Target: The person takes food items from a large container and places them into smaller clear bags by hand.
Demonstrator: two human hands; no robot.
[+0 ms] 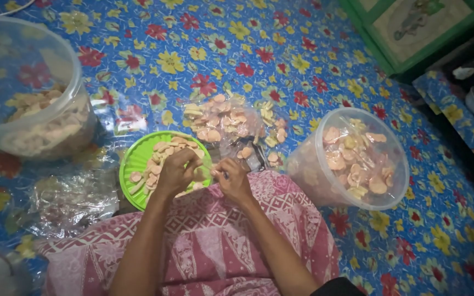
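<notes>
My left hand rests over a green plate heaped with pale and pink crackers, its fingers closed on some of them. Just right of the plate, my right hand pinches a small piece, and its fingertips almost meet the left hand's. Both forearms reach out over my lap, which is covered by a pink patterned cloth. Beyond the hands, a clear plastic bag of crackers lies on the floor.
A clear plastic tub partly filled with crackers stands to the right. A larger clear tub of crackers stands far left. Crumpled clear plastic lies left of the plate. A blue flowered mat covers the floor. A green-framed board sits top right.
</notes>
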